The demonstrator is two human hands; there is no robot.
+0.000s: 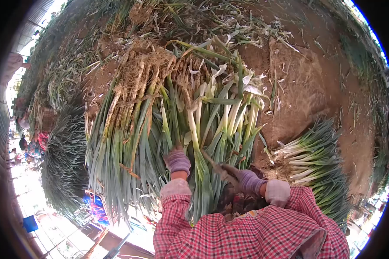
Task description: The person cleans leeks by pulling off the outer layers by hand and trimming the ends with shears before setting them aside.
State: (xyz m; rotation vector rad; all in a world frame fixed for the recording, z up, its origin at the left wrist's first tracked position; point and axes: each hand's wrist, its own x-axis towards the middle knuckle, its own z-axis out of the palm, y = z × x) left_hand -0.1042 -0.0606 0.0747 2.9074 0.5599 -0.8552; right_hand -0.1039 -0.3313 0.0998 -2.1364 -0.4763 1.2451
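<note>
A wide heap of green onions (138,125) with muddy roots lies in front of me, roots pointing away. My left hand (177,162), in a purple-grey glove, reaches in among the leaves; its fingers are hidden by them. To its right, my right hand (248,180), gloved alike, is closed around the handle of a tool (220,169), whose narrow end points up and left against the leaves. Between my hands stands a thick green onion (194,129) with a pale stem. Both arms wear red checked sleeves.
At the right lies a pile of cleaner onions (304,162) with white stems, beside a brown sheet (296,90). Another large pile of onions (65,159) is at the left. Loose leaves and peelings (250,26) litter the far ground. Part of a person (14,68) shows at the far left.
</note>
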